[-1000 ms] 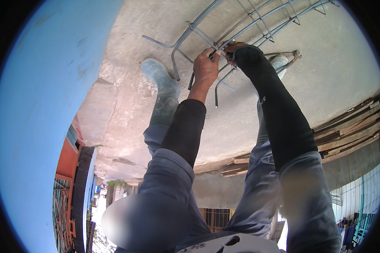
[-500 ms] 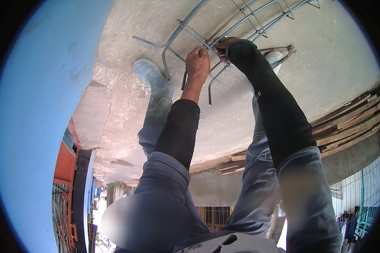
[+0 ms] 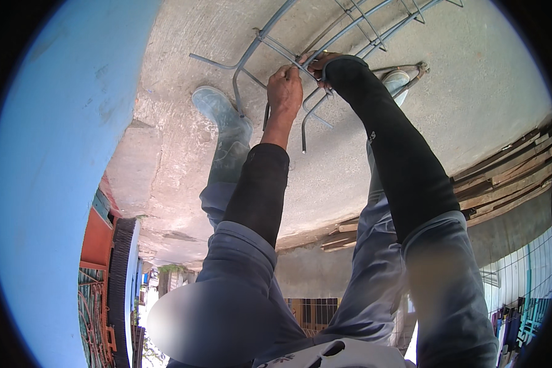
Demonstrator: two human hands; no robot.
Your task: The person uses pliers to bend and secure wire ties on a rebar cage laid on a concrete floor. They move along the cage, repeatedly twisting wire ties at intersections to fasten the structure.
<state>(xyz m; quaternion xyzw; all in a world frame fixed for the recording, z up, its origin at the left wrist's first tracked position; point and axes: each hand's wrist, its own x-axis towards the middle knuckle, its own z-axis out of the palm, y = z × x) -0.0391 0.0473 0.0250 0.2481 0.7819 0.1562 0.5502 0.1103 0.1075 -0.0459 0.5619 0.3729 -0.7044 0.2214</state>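
Note:
A cage of grey steel rebar (image 3: 351,26) crosses the top of the view, its bent bar ends pointing toward me. My left hand (image 3: 284,91) is closed at a joint where a crossbar meets a long bar; its fingertips hide what they pinch. Just right of it, at the same joint, my right hand (image 3: 318,64) curls its fingers close to the bars, partly covered by its black sleeve (image 3: 383,110). Whatever it grips is too small to make out. Below the hands, a hooked bar end (image 3: 304,138) sticks out.
My boots (image 3: 230,138) stand apart on rough concrete (image 3: 184,153). A rusty hinged tool resembling pincers (image 3: 422,69) lies by the right boot (image 3: 396,83). Stacked wooden planks (image 3: 509,175) line the right side. A blue wall (image 3: 67,122) rises at left.
The rebar cage and both hands appear slightly farther left and up in the picture. Both hands stay at the same joint, with only small finger movement.

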